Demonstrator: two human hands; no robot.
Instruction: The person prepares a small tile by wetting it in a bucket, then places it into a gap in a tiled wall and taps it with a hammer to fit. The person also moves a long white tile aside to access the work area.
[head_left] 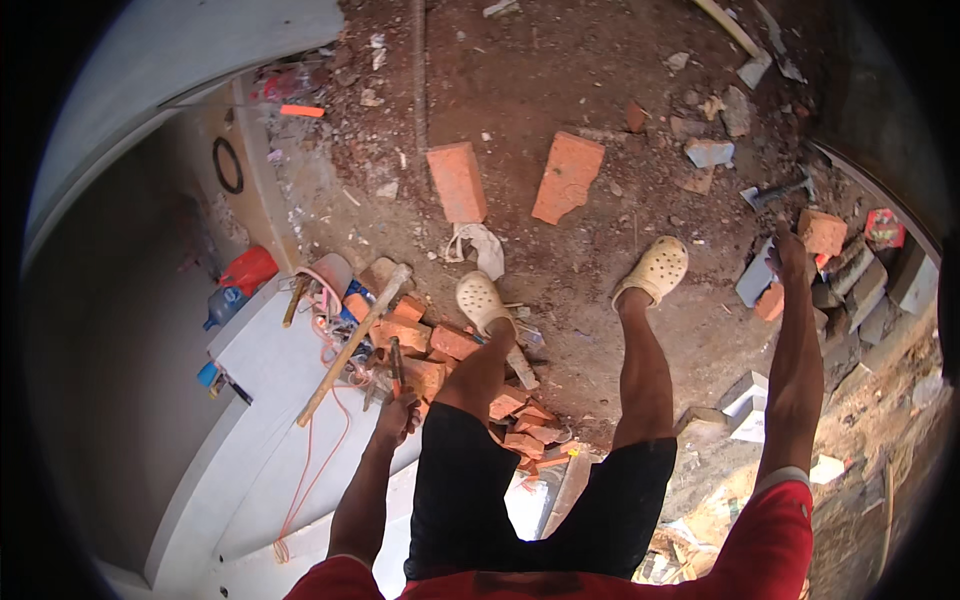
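Observation:
My left hand (401, 414) is closed round the orange-and-dark handle of a tool (395, 365), beside a long wooden-handled tool (345, 360) and a heap of broken red bricks (410, 330). My right hand (788, 250) reaches to the pile at the right, close against a pale grey block (752, 283) and a red brick (823, 232); I cannot make out whether its fingers grip anything. A dark hammer-like tool (775, 192) lies just beyond it. Two red bricks (568, 175) (456, 182) lie apart on the dirt floor ahead of my feet.
My feet in cream clogs (650, 270) stand on the dirt floor (580, 330). At left are a white ledge (240, 440), a red container (245, 268) and a blue water jug (224, 306). Rubble (735, 110) lies at the back right, and grey blocks (855, 285) line the right edge.

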